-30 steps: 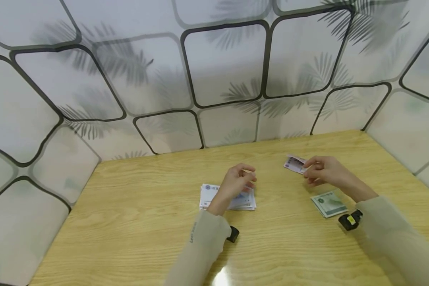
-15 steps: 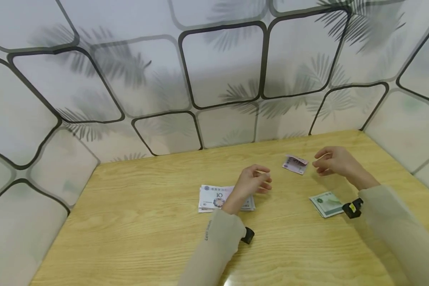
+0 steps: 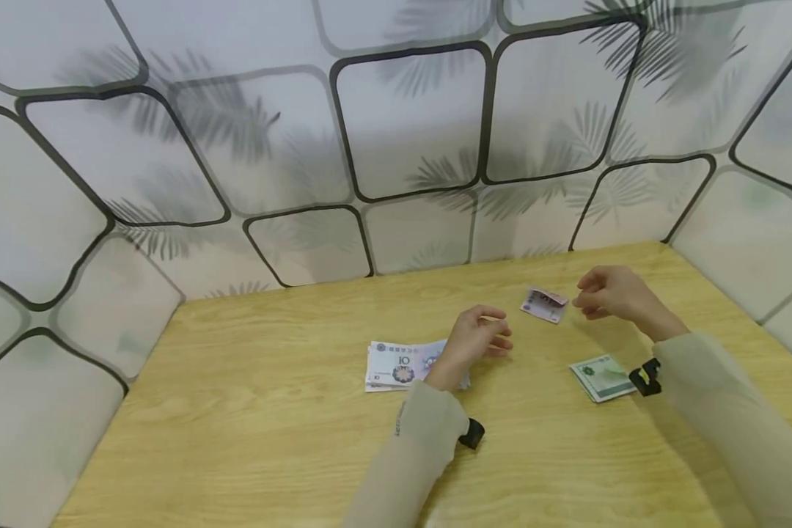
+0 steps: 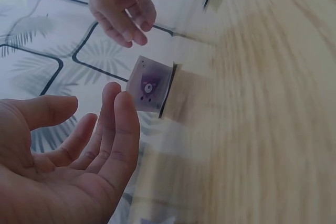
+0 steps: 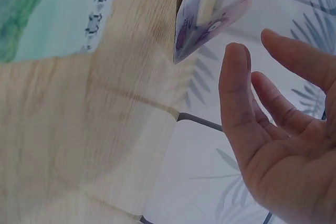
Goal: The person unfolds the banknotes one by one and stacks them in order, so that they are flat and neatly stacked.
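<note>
A folded purple banknote (image 3: 543,305) sits toward the back right of the table, its upper flap sprung up from the fold. Just right of it hovers my right hand (image 3: 617,295), fingers loosely bent and a small gap from the note. The right wrist view shows nothing between those fingers (image 5: 236,93). My left hand (image 3: 473,340) is lifted over the right end of a stack of banknotes (image 3: 396,367) marked 10, partly hiding it. In the left wrist view its fingers (image 4: 123,135) are relaxed, with nothing in them.
A small pile of green banknotes (image 3: 603,378) lies below my right hand, near the right wrist's black camera (image 3: 645,378). The wooden table (image 3: 251,411) meets a patterned wall covering (image 3: 409,132) at the back and sides.
My right hand has drawn back from the folded purple banknote, to the right and away. My left hand has moved right, uncovering more of the banknote stack.
</note>
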`<control>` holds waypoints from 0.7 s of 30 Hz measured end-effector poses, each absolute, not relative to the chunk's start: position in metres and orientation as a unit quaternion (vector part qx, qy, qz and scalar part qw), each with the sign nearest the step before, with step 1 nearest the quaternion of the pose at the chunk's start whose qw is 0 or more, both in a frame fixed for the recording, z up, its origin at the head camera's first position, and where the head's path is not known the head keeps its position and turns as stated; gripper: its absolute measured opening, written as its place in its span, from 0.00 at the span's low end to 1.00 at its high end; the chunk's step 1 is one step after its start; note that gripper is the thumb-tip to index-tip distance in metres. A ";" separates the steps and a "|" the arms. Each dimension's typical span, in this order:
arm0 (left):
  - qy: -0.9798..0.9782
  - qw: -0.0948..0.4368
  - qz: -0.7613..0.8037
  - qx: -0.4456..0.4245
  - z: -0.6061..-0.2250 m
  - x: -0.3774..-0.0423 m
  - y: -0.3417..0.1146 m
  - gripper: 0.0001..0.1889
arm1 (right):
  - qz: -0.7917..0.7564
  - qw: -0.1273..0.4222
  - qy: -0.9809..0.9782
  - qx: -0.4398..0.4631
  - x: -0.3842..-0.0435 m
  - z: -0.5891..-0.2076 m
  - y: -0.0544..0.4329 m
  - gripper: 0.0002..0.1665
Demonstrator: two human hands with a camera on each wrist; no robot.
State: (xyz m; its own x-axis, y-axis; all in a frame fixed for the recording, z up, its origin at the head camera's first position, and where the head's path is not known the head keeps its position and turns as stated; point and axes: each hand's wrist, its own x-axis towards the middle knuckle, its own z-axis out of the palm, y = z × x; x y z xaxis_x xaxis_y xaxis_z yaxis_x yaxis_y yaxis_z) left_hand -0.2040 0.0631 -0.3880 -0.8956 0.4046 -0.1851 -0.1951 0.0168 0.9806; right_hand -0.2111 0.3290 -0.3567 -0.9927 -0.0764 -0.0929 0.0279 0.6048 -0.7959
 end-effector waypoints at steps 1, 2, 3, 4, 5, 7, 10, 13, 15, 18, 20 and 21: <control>0.675 0.214 0.702 0.075 -0.389 -0.204 0.065 0.16 | -0.444 0.056 0.894 -0.014 -0.212 -0.356 0.328 0.24; 0.671 0.214 0.707 0.072 -0.390 -0.205 0.067 0.16 | -0.443 0.055 0.895 -0.014 -0.213 -0.355 0.327 0.24; 0.666 0.216 0.711 0.067 -0.391 -0.205 0.070 0.16 | -0.441 0.055 0.896 -0.014 -0.213 -0.354 0.326 0.24; 0.662 0.217 0.715 0.062 -0.392 -0.205 0.072 0.15 | -0.439 0.057 0.896 -0.012 -0.214 -0.354 0.326 0.24; 0.658 0.219 0.718 0.058 -0.393 -0.206 0.075 0.15 | -0.435 0.059 0.898 -0.012 -0.214 -0.353 0.325 0.24; 0.650 0.220 0.726 0.049 -0.395 -0.207 0.080 0.15 | -0.425 0.061 0.903 -0.013 -0.215 -0.352 0.324 0.23; 0.653 0.212 0.726 0.041 -0.397 -0.208 0.086 0.15 | -0.409 0.065 0.910 -0.017 -0.218 -0.352 0.321 0.24; 0.653 0.206 0.728 0.036 -0.397 -0.210 0.094 0.14 | -0.400 0.063 0.914 -0.020 -0.222 -0.351 0.318 0.24; 0.650 0.206 0.730 0.034 -0.398 -0.209 0.099 0.13 | -0.399 0.063 0.915 -0.019 -0.224 -0.351 0.316 0.24; 0.643 0.207 0.737 0.027 -0.401 -0.207 0.107 0.12 | -0.390 0.069 0.918 -0.018 -0.227 -0.352 0.314 0.25; 0.642 0.206 0.738 0.024 -0.403 -0.206 0.111 0.12 | -0.381 0.073 0.921 -0.020 -0.229 -0.354 0.313 0.25; 0.641 0.206 0.739 0.022 -0.403 -0.206 0.112 0.11 | -0.375 0.073 0.924 -0.021 -0.230 -0.354 0.312 0.25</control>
